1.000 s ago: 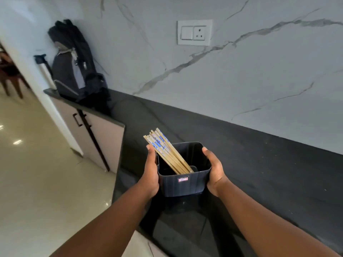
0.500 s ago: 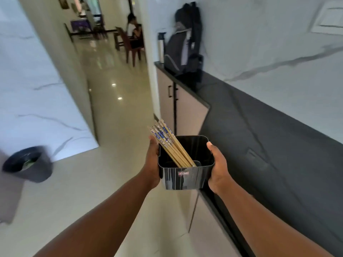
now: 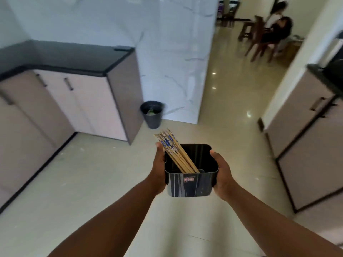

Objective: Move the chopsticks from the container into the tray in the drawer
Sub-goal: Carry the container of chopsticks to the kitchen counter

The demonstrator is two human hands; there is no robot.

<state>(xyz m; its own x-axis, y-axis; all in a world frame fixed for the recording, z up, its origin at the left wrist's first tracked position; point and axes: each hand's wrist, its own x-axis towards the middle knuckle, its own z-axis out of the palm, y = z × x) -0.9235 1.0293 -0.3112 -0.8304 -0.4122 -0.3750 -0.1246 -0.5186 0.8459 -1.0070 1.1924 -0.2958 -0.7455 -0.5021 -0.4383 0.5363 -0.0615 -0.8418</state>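
Both hands clamp the container (image 3: 191, 182) over the floor: left hand (image 3: 158, 169), right hand (image 3: 220, 175). Chopsticks (image 3: 176, 153) inside lean far-left, tops by left thumb. No drawer visible.

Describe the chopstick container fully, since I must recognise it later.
The container is a dark, glossy, squarish tub with rounded corners, an open top and a small label on its near wall; it looks like plastic. It is held upright in the air above the floor, the left hand and right hand gripping opposite sides. Wooden chopsticks lean inside against its far left corner.
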